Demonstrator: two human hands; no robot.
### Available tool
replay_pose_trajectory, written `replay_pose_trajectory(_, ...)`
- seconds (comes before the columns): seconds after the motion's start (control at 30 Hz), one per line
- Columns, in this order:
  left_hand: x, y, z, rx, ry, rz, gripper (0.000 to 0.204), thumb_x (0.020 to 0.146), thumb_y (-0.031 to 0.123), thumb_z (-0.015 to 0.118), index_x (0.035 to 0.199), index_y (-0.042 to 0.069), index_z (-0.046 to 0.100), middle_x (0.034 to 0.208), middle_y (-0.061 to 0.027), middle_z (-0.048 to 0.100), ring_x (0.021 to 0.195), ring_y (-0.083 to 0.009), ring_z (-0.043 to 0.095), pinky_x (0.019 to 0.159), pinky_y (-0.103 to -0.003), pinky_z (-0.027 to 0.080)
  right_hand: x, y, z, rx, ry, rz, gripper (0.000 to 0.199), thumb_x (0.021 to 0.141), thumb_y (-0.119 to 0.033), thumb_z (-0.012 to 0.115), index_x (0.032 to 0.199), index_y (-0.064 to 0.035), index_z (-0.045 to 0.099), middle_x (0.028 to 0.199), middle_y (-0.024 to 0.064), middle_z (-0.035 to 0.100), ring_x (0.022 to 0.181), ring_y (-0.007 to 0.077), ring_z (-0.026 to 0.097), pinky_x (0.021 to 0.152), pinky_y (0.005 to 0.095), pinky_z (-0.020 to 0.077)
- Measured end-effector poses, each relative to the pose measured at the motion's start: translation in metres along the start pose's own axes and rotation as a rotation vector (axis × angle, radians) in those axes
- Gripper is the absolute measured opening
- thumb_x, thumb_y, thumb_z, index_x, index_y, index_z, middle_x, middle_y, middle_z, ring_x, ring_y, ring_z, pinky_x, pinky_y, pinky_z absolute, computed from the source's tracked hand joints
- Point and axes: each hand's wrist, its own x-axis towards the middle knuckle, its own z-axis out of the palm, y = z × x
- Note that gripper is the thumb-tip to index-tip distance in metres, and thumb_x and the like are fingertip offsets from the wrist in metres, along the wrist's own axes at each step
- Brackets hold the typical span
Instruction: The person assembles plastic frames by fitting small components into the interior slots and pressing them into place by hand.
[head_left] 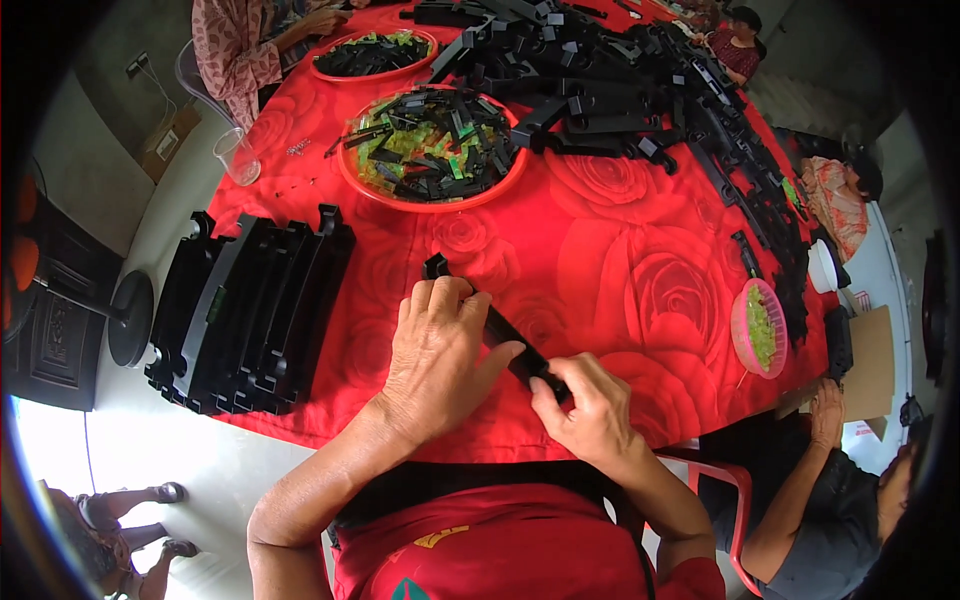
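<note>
A long black plastic bar (512,345) lies aslant on the table in front of me, its far end pointing up and left. My left hand (435,350) is closed over its far part, with the fingers curled and the thumb along it. At the near end my right hand (590,405) grips the bar between thumb and fingers. Parts of the bar are hidden beneath both hands. To the left of my left hand stands a row of similar black plastic bars (250,310), set side by side.
A red bowl (350,180) of small black and yellow-green pieces stands ahead, with a second red bowl (425,62) behind. Black parts (600,100) are heaped at the far right. A pink basket (742,340), a clear cup (238,160) and a co-worker's hand (827,412) are around the edges.
</note>
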Motion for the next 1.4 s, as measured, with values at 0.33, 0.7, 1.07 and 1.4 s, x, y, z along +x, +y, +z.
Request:
replay_pose_trajectory(0.33,-0.003,-0.013,-0.015,0.029,-0.136,0.021,0.079,0.074,0.033,0.092,0.136,-0.003,0.058,0.145,-0.0242,0.047,0.134,-0.0423,0.047,0.113,-0.05,0.044,0.025,-0.018,0.007,0.047,-0.194,0.004,0.053,0.084,-0.032,0.087,0.12,-0.0014,0.064,0.088,0.0142,0.065,0.069,0.0308,0.07,0.057,0.0423,0.0575)
replay_pose_trajectory(0.7,0.002,0.005,-0.02,0.089,-0.284,-0.096,0.066,0.072,0.031,0.086,0.123,-0.006,0.066,0.149,-0.0284,0.046,0.136,-0.0434,0.044,0.113,-0.051,0.041,0.018,-0.02,0.023,-0.092,-0.121,-0.065,0.032,0.084,-0.024,0.08,0.1,-0.0024,0.063,0.08,0.0108,0.06,0.061,0.0261,0.065,0.051,0.0393,0.0546)
replay_pose_trajectory(1.07,0.019,0.007,-0.006,0.252,-0.267,-0.113,0.042,0.063,0.028,0.084,0.089,-0.002,0.071,0.118,-0.019,0.056,0.113,-0.0361,0.052,0.095,-0.045,0.048,0.024,-0.032,0.024,-0.082,-0.283,-0.008,0.044,0.081,-0.025,0.083,0.109,0.0015,0.06,0.083,0.0167,0.068,0.063,0.0332,0.072,0.052,0.0417,0.0583)
replay_pose_trajectory(1.4,0.016,-0.012,0.011,0.16,-0.137,-0.09,0.047,0.059,0.026,0.087,0.089,-0.001,0.063,0.111,-0.0167,0.052,0.108,-0.0366,0.054,0.089,-0.046,0.052,0.02,-0.026,0.031,-0.059,-0.221,-0.016,0.04,0.083,-0.021,0.08,0.107,0.0022,0.058,0.08,0.018,0.067,0.062,0.0354,0.07,0.052,0.0438,0.0577)
